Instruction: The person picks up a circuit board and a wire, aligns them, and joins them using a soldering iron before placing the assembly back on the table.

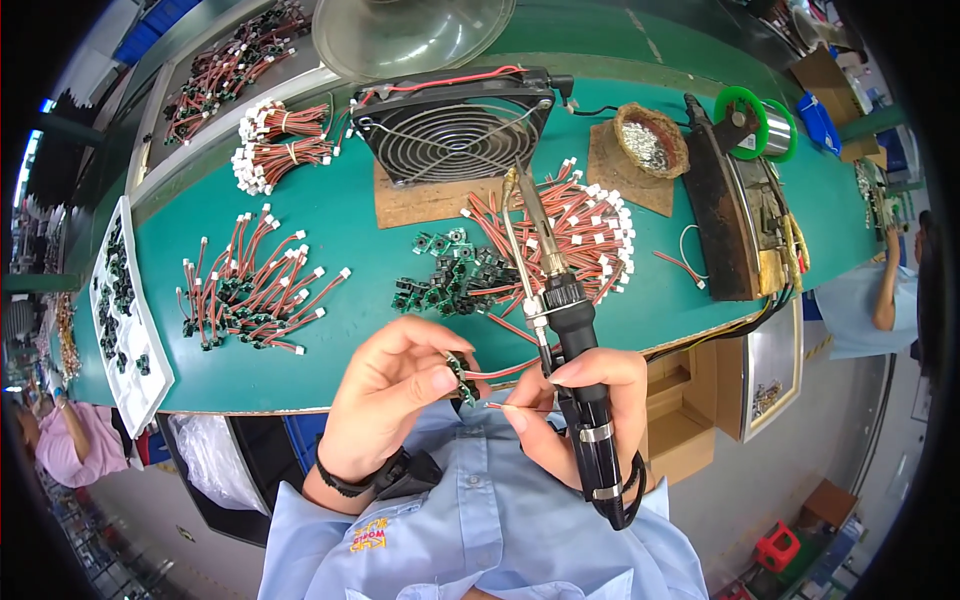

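Close to the table's front edge, my left hand (380,395) is closed, pinching a small green circuit board (464,382) between thumb and fingers. My right hand (618,395) grips a black soldering iron (572,325) with a thin metal tube fixed alongside its shaft. The iron's tip points up and away from the board. Thin red and white wires (508,371) run from the board toward my right fingers, which also pinch a wire end. Beyond the hands lie a heap of green circuit boards (455,278) and a fan of red-and-white cables with white connectors (590,230).
Boards with cables (250,290) lie at the left, beside a white tray (150,390) of dark parts. A black fan (455,130) stands at the back, near bundled cables (285,150). To the right are a bowl (650,140), a green solder spool (740,112) and a dark block (725,215).
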A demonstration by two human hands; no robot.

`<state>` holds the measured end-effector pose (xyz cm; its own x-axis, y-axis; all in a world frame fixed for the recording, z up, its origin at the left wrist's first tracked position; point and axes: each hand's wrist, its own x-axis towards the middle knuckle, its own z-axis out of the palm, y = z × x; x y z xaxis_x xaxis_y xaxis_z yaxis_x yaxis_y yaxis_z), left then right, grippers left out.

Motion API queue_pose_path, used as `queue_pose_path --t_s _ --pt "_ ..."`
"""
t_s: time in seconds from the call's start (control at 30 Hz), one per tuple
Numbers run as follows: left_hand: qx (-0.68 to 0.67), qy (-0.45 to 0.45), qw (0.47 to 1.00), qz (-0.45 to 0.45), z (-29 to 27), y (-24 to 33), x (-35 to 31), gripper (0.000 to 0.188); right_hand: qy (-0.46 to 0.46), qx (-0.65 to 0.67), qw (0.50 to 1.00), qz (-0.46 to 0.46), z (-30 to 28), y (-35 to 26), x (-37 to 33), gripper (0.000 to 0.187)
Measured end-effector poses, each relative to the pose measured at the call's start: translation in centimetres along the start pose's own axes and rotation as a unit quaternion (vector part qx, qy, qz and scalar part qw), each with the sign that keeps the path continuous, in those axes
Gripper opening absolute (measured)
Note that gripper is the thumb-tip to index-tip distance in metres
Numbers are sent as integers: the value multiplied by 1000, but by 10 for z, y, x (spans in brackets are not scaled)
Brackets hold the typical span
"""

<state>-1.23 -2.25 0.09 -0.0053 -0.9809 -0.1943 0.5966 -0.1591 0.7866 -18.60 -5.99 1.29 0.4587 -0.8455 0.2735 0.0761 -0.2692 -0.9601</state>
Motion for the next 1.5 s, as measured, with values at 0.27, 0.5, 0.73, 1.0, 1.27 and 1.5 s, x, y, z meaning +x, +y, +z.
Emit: queue_pose_path --t_s 0.27,0.5,0.73,1.0,1.27,1.5 --pt "-161 -81 981 -78 -10 -3 -1 22 -15 -48 996 -74 12 -6 9 47" --pt "-178 -73 979 -69 -12 -2 -2 22 -23 -48 995 -89 16 -4 10 47" --pt "-170 -67 980 -73 -14 -1 -1 22 -21 -46 994 -97 18 -3 11 47" --pt "-157 -56 984 -67 -11 1 -3 23 -13 -25 996 -84 19 -1 10 43" --pt "-153 -58 985 -63 -11 0 -3 23 -1 -24 996 -87 18 -1 11 44" --pt "-143 -60 986 -59 -12 0 -3 23 -8 -30 995 -91 15 0 12 43"
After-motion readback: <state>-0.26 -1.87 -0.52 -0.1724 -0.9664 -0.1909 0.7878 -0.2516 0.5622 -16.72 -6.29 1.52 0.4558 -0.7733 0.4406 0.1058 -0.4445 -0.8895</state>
